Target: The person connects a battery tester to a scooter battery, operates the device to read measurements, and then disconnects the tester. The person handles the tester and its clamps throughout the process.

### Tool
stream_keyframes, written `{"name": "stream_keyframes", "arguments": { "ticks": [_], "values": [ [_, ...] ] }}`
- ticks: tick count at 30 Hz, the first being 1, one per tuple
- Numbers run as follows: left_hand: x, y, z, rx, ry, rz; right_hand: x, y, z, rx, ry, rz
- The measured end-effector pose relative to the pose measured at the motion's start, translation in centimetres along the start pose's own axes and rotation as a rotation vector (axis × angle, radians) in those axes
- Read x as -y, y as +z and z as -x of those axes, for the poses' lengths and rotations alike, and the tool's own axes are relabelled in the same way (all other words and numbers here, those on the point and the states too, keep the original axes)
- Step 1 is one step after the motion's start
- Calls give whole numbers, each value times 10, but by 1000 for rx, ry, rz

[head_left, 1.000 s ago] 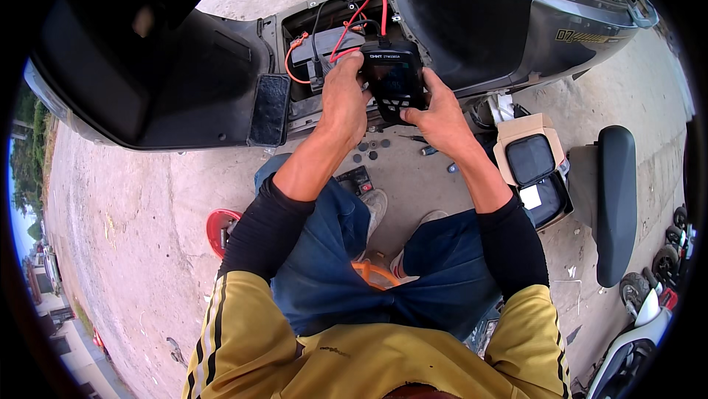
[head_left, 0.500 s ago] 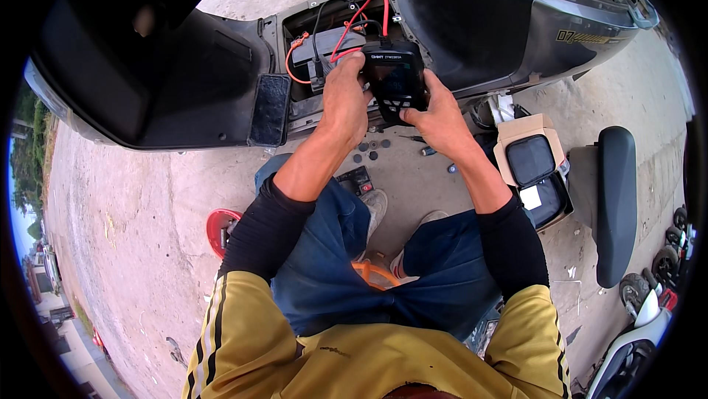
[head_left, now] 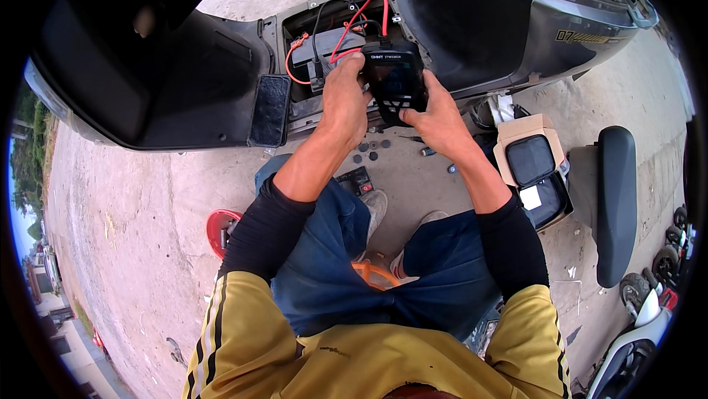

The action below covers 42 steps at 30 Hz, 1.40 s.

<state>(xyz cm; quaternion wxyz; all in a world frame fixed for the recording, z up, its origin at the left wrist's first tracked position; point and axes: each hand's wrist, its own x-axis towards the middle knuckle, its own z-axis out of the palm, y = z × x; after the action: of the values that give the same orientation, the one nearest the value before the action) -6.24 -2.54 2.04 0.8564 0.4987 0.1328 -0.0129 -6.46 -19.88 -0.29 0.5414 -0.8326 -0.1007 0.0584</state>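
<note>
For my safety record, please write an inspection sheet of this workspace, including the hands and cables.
Surface: concrete ground, small debris scattered
Job's things: black handheld tester; grey block, apparently a battery, in the open floor compartment of a scooter
Clutter: dark discs, red dish, open cardboard box with black case
Hands: left hand grips the tester's left side; right hand its right, thumb at lower keys
Cables: red cable at the tester's top; orange lead beside the block
Surroundings: dark padded seat; part of a white two-wheeler
</note>
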Motion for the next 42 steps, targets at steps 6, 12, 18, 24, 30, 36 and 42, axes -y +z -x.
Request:
{"name": "stream_keyframes", "arguments": {
  "ticks": [6,12,18,24,30,36,42],
  "values": [
    [-1,0,0,12,4,-6,-4,1,-1,-23,-34,21],
    [-1,1,1,10,-1,-6,-9,2,-1,-26,-32,46],
    [-1,0,0,19,0,-10,-8,1,-3,-9,-19,35],
    [-3,1,2,19,-1,-20,-6,0,-2,-3,-20,29],
    [-2,2,1,-10,-3,-9,-5,0,-1,-12,-28,20],
    [-2,0,1,18,-2,-24,-5,-1,-2,1,-19,16],
    [-3,1,2,7,4,-9,0,-2,1,-7,-16,43]
  ]
}}
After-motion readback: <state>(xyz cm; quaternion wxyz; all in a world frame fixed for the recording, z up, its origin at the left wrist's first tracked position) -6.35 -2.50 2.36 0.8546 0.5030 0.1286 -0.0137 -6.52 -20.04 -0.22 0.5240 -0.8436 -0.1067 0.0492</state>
